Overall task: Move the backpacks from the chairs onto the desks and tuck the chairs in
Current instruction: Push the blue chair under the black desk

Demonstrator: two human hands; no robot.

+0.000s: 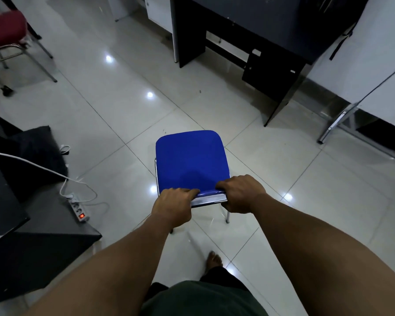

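From the head view, your left hand [172,207] and right hand [242,193] both have their grip curled tight over the top of the backrest of the blue chair [192,160], one at each end. The chair stands on the glossy white tiled floor [114,115], well apart from the dark worktop [271,26] at the far edge. A red chair [5,30] sits far left, a power strip [78,207] near your left.
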